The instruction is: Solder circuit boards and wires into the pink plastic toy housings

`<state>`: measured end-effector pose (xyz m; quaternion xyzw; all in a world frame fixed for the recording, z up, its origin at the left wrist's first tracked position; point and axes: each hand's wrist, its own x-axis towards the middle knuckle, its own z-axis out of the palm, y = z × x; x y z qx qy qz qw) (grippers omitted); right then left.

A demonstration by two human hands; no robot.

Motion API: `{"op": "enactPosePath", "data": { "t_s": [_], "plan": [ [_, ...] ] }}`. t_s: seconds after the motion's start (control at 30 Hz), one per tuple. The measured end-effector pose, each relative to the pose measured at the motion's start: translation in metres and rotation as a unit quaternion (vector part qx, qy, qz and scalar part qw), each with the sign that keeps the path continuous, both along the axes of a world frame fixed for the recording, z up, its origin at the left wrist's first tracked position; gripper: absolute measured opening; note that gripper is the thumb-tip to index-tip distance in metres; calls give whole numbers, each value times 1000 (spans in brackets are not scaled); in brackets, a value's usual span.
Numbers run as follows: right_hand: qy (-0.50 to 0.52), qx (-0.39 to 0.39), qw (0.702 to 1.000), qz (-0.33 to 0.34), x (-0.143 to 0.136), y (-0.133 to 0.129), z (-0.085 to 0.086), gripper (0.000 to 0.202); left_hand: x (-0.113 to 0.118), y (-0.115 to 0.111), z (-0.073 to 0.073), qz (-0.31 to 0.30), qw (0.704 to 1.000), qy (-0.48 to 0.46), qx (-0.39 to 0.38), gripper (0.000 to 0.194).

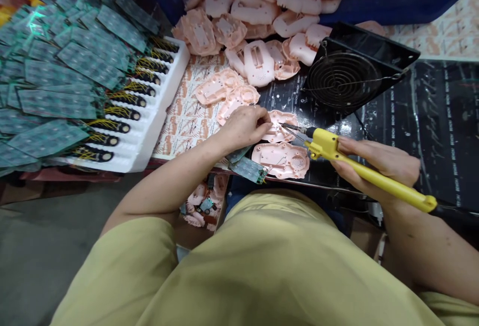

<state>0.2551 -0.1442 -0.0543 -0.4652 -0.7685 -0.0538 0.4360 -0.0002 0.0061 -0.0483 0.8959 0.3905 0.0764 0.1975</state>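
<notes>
1. Right hand (377, 163) clamped around a yellow soldering iron (326, 142), its tip at the pink shell (286, 119) leftward.
2. Left hand (247, 124) beside that shell, fingers curled; cannot tell whether they grip anything.
3. Beyond the right hand, a black fan (339, 79).

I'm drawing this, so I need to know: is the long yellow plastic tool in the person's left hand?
No, the person's right hand grips the long yellow plastic tool.

My right hand (394, 159) could pass over the black tabletop (422, 116) at right; the fan (340, 81), upper right, and pink shells (259, 61), top centre, obstruct.
</notes>
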Motion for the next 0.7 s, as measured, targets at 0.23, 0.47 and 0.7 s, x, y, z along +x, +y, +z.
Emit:
{"op": "enactPosePath", "data": {
  "t_s": [0.23, 0.47, 0.7],
  "plan": [
    [61, -19, 995, 81, 0, 7, -2, 27, 7, 0, 5, 6, 998, 52, 25, 23],
    [27, -63, 990, 127, 11, 14, 5, 25, 15, 1, 13, 14, 994, 106, 34, 22],
    [27, -49, 990, 132, 9, 18, 8, 19, 16, 3, 15, 19, 995, 98, 21, 16]
  ]
}}
